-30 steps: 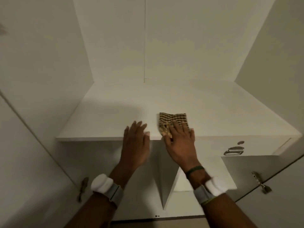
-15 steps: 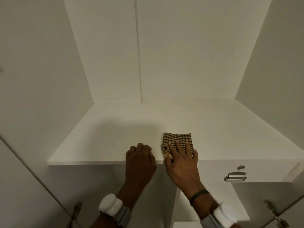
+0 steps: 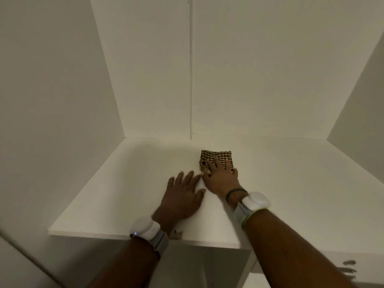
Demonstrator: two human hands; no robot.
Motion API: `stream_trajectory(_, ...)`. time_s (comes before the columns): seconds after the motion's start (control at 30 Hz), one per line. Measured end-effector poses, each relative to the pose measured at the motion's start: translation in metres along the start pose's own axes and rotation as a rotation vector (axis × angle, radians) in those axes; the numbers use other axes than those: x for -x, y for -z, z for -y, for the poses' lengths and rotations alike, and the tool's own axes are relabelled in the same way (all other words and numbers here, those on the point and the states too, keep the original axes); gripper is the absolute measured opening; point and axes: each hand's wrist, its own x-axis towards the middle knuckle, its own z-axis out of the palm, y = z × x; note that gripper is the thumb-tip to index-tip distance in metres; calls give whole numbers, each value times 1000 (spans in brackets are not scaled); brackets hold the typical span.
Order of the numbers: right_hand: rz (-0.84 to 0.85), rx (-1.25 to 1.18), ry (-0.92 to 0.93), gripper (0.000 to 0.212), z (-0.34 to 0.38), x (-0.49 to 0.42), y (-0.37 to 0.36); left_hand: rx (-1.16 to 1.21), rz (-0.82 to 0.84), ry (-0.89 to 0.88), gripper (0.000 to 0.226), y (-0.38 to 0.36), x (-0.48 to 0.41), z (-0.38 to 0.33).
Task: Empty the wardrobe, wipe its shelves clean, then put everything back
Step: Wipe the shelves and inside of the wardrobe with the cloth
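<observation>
The cloth (image 3: 217, 160) is a small folded pad in a tight check of dark brown and tan, its left end bunched into a rumpled roll and its far edge neat and straight. It lies flat on the white wardrobe shelf (image 3: 99, 204), towards the back, under the fingers of the right hand (image 3: 221, 179). That hand is spread flat, fingers straight and a little apart, pressing down on the near half of the cloth; nothing is curled round it, and the far half shows past the fingertips.

The left hand (image 3: 182, 197) lies palm down on the bare shelf just beside the right one, nearer the front edge, fingers straight and loosely fanned, its forefinger close to the right thumb. It holds nothing.

By count: 1 cloth, 1 shelf, 2 hands. Each wrist carries 1 white pod on a grey strap, so 2 pods, the left (image 3: 145, 226) and the right (image 3: 256, 200). The right wrist has 1 thin green band (image 3: 235, 191) as well. Beyond the cloth, 1 vertical seam (image 3: 190, 80) runs up the back panel. A small brownish bit (image 3: 177, 233) shows at the shelf's front edge by the left wrist; I cannot tell what it is.
</observation>
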Motion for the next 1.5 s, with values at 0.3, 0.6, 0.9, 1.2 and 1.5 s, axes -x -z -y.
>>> stream_trajectory(0.3,-106,-15,-86,61,3,-112,-3,16,-78,-49,67,-11,-9,5)
stream_trajectory(0.6,-203,-80,-34,51,1,-105,-14,127,10,-130,75,1,-28,30)
stream_trajectory(0.9,-198,-201,206,45,6,-92,-9,140,-84,-13,68,2,-20,25)
stream_trajectory(1.2,-24,-741,300,43,54,-66,-2,154,-138,242,56,18,-21,35)
stream_trajectory(1.5,258,-1473,333,39,191,-30,70,-174,-237,487,57,180,24,101)
